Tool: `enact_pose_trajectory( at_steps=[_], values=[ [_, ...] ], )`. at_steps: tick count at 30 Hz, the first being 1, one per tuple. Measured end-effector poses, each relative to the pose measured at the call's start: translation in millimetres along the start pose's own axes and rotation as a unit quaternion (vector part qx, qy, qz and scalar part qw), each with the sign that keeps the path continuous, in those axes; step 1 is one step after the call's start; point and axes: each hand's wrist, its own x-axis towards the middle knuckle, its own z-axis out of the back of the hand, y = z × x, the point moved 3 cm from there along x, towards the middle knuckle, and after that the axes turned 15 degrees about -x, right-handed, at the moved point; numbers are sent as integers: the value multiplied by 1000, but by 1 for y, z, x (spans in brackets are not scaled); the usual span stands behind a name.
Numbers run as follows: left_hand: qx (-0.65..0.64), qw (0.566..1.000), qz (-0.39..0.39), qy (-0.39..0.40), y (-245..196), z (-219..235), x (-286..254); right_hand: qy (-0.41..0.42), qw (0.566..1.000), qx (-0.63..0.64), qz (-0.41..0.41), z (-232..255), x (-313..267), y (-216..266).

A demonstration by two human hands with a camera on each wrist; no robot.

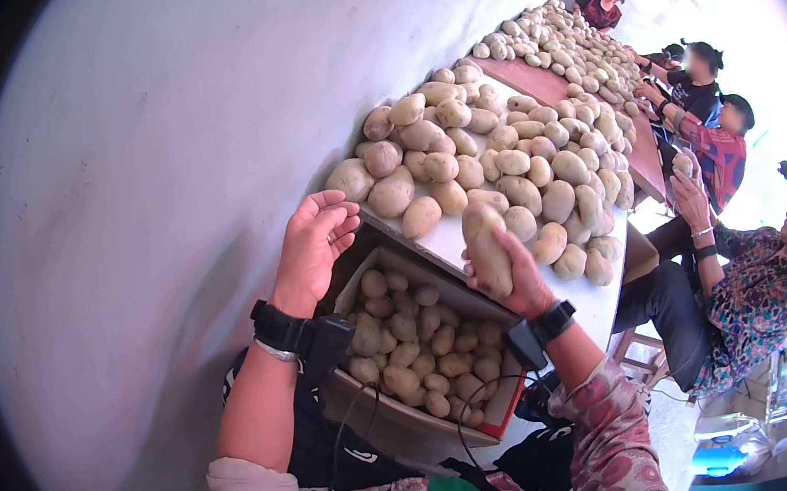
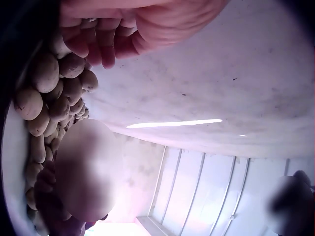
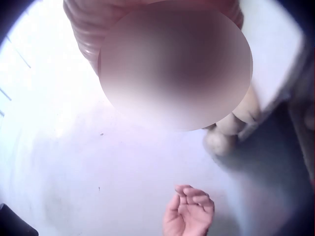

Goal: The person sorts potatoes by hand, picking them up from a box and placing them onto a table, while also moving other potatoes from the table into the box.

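A large, pale, oblong potato (image 1: pixel 484 253) is held in my right hand (image 1: pixel 526 281), raised over the near edge of the white tabletop (image 1: pixel 448 238). Fingers and thumb wrap its lower part. To the left, my left hand (image 1: pixel 310 247) hangs in the air beside the wall, fingers loosely bent and nothing in them. In the right wrist view the palm of that left hand (image 3: pixel 189 214) shows bare. Many potatoes (image 1: pixel 523 195) lie heaped on the table just beyond both hands. A blurred oval covers much of the right hand's grip in the right wrist view.
Below the hands stands a cardboard box (image 1: pixel 508 408) with smaller potatoes (image 1: pixel 402 326) inside. A pale wall (image 1: pixel 146 176) runs along the left. At the right sits a person in a patterned shirt (image 1: pixel 756 313), holding a potato. Several others sit farther along the table.
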Motion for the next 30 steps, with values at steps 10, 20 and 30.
enact_pose_trajectory(
  at_steps=[10, 20, 30],
  values=[
    [-18, 998, -63, -9, -28, 30, -8, -33, 997, -36, -65, 3, -81, -104],
    [7, 1000, -7, 0, -20, 51, 17, -77, 962, 110, -236, 18, -87, -225],
    [15, 999, -29, 5, -25, 48, 3, -133, 962, -239, -12, -7, 55, -197]
  ],
)
